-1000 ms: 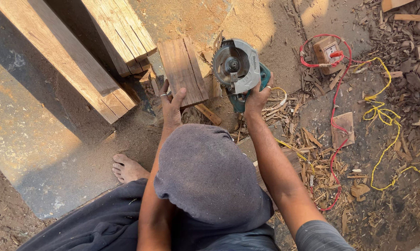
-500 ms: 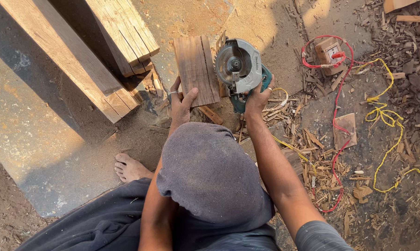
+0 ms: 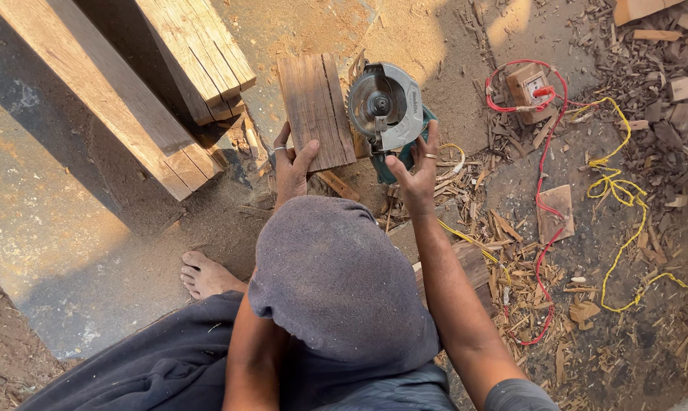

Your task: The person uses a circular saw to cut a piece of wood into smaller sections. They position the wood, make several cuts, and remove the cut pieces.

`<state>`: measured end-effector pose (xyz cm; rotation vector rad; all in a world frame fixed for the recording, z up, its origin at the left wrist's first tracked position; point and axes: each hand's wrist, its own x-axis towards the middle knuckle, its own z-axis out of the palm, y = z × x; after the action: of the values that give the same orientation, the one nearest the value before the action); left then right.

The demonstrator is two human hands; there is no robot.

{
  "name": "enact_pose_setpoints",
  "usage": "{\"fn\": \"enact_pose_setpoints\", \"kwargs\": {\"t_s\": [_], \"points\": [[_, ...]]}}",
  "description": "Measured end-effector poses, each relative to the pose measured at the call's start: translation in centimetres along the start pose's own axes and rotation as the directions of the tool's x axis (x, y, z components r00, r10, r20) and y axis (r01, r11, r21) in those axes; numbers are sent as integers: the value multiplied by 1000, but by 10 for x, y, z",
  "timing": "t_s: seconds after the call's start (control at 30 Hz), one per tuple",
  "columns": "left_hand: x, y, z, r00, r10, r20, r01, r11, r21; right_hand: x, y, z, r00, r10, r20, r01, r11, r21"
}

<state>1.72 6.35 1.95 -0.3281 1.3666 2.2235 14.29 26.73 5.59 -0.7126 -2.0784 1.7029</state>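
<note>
Wooden board [image 3: 314,110], short, weathered and grooved along the grain, lies flat on the sawdust-covered ground and serves as reference for all positions below. Far to the left of the board, a long pale timber beam [image 3: 92,91] runs diagonally across the ground. Between that beam and the board, a second, thicker timber beam [image 3: 199,53] lies at the same angle, its sawn end just beside the board's left edge. Below and left of the board, a bare foot [image 3: 205,275] rests on the ground beside dark cloth. At the board's lower left corner, the left hand [image 3: 292,169] is clamped on the board's near end, thumb on the top face, a ring on one finger. Directly below the board, a grey cloth head covering [image 3: 336,281] fills the middle of the view. Touching the board's right edge, a circular saw [image 3: 386,106] with a teal body stands with its toothed blade and guard against the wood. The right hand [image 3: 418,173] is closed around the saw's handle, below and right of the board, a ring visible. Right of the board, wood offcuts and shavings [image 3: 511,251] litter the ground. Further right, a red cable [image 3: 545,175] loops from a small wooden socket block [image 3: 528,82]. Farthest right of the board, a yellow cable [image 3: 618,190] trails over the debris.
</note>
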Motion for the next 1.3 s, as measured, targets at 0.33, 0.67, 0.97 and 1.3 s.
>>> {"fn": "enact_pose_setpoints", "kwargs": {"t_s": [0.33,0.67,0.97,1.3], "points": [[-8,10,9,998,-53,14,52,997,51,3,10,14,991,-127,-44,115,969,-219],[7,12,8,994,-59,88,62,998,-32,5,10,13,991,-131,-33,122,974,-192],[9,6,12,991,-25,132,15,997,74,4,7,13,989,-147,-29,139,973,-185],[5,7,11,992,-25,127,16,997,72,4,8,14,988,-152,-28,143,970,-198]]}}
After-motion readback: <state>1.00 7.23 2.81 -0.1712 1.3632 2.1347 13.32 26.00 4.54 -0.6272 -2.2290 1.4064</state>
